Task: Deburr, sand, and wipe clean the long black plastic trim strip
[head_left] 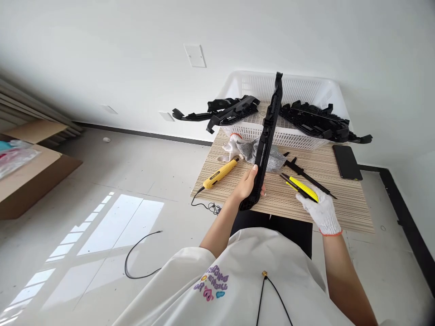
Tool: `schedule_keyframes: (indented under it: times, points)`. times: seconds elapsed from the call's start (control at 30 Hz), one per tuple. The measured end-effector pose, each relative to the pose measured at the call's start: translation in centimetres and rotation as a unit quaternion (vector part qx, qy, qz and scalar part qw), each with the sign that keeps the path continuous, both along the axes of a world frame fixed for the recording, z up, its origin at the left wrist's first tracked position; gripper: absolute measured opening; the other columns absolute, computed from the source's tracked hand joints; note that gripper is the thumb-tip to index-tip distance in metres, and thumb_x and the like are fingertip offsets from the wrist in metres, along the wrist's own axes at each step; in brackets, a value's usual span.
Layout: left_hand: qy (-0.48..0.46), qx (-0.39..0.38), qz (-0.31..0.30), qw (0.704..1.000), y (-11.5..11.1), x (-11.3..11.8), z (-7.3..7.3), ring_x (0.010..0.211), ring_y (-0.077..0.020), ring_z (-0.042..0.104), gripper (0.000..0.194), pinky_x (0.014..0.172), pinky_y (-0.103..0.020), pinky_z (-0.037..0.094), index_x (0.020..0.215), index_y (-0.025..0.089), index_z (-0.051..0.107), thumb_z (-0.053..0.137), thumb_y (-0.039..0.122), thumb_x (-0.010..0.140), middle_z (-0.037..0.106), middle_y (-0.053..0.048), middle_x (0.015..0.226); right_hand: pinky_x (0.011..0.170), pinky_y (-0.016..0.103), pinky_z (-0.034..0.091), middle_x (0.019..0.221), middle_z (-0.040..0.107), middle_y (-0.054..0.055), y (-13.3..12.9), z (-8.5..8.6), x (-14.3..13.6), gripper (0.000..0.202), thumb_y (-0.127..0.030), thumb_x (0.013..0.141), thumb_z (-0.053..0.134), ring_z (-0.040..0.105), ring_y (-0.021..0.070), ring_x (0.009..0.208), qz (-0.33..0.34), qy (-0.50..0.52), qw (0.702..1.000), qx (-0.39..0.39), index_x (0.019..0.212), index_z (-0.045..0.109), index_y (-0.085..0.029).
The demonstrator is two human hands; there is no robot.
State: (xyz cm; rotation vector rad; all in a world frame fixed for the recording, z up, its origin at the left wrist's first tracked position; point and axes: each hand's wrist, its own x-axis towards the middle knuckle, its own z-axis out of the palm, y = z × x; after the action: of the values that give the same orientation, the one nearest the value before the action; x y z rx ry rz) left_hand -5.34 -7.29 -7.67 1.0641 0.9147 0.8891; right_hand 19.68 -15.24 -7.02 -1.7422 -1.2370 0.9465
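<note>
The left hand [247, 184] grips a long, ribbed black part [267, 131]; the gloved right hand [321, 212] clasps a yellow-and-black cutter [303, 188]. The yellow tool's label [215, 177] is illegible.

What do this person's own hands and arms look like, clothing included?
The left hand and left forearm are bare below a loose white sleeve. The right hand wears a white glove with an orange-red edge; the right forearm is bare.

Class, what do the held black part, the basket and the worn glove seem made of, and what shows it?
Held black part: probably moulded plastic, satin; ribbed, recessed shape.
Basket: likely white plastic, smooth; thin slotted walls.
Worn glove: looks like knitted fabric, matt; soft textured surface, orange-edged cuff; exact fibre unclear.
</note>
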Motion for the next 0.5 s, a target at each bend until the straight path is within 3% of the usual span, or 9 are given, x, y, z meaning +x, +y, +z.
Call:
schedule_keyframes:
  times: [0.1, 0.27, 0.4, 0.5]
  points:
    - [-0.001, 0.005, -0.002, 1.000, 0.01, -0.02, -0.02, 0.047, -0.0187, 0.065, 0.079, 0.046, -0.028, 0.051, 0.100, 0.014, 0.062, 0.043, 0.089, 0.086, 0.064, -0.002, 0.057, 0.054, 0.029, 0.050, 0.076, 0.073, 0.002, -0.01, 0.00, 0.10, 0.053, -0.046, 0.075, 0.080, 0.054, 0.0123, 0.053, 0.024, -0.024, 0.999, -0.011, 0.120, 0.077, -0.018]
    - [-0.003, 0.002, 0.001, 1.000, 0.04, 0.16, -0.15, 0.044, -0.0177, 0.062, 0.077, 0.044, -0.028, 0.050, 0.098, 0.015, 0.060, 0.046, 0.089, 0.084, 0.064, -0.002, 0.056, 0.052, 0.029, 0.049, 0.076, 0.073, 0.002, -0.12, -0.48, 0.46, 0.055, -0.048, 0.078, 0.079, 0.055, 0.0134, 0.054, 0.010, 0.001, 1.000, -0.011, 0.124, 0.075, -0.019]
    - [-0.001, 0.001, 0.006, 1.000, 0.01, 0.26, -0.22, 0.043, -0.0171, 0.062, 0.075, 0.044, -0.027, 0.049, 0.091, 0.016, 0.057, 0.041, 0.089, 0.086, 0.064, -0.002, 0.055, 0.057, 0.030, 0.054, 0.090, 0.078, 0.006, -0.04, -0.37, 0.35, 0.053, -0.047, 0.075, 0.081, 0.062, 0.0162, 0.060, 0.056, -0.014, 0.998, -0.001, 0.120, 0.077, -0.020]
    - [-0.002, 0.009, 0.010, 1.000, -0.04, 0.34, -0.13, 0.044, -0.0167, 0.063, 0.070, 0.044, -0.026, 0.049, 0.089, 0.017, 0.055, 0.045, 0.086, 0.087, 0.065, -0.002, 0.055, 0.060, 0.032, 0.055, 0.088, 0.078, 0.005, -0.03, -0.12, 0.08, 0.052, -0.048, 0.079, 0.078, 0.061, 0.0156, 0.058, 0.031, -0.034, 0.999, 0.017, 0.121, 0.076, -0.020]
